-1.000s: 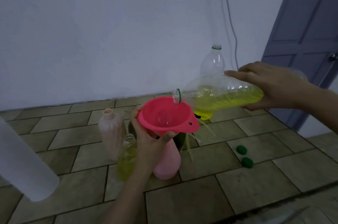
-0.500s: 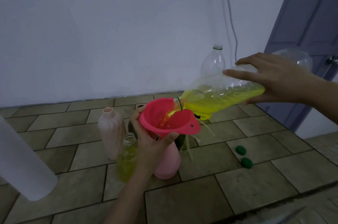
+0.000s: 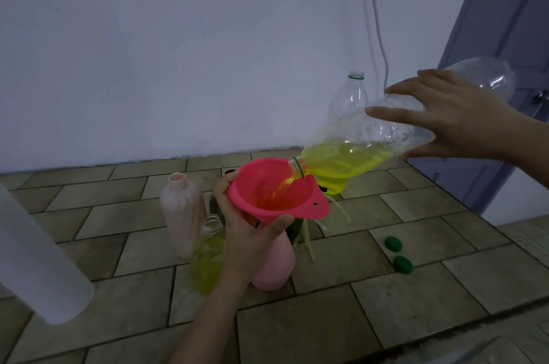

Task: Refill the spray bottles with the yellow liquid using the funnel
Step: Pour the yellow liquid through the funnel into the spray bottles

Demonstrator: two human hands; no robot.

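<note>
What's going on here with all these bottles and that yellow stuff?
A person is refilling bottles on a tiled floor. The right hand grips a big clear bottle, tipped so its yellow liquid runs into a pink funnel. The left hand holds the funnel over a pink bottle. Another pink bottle, a small bottle of yellow liquid and two green caps sit nearby.

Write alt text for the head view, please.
The right hand tilts a clear bottle, pouring yellow liquid into a pink funnel that the left hand holds on a pink bottle. More bottles stand on the tiled floor.
</note>
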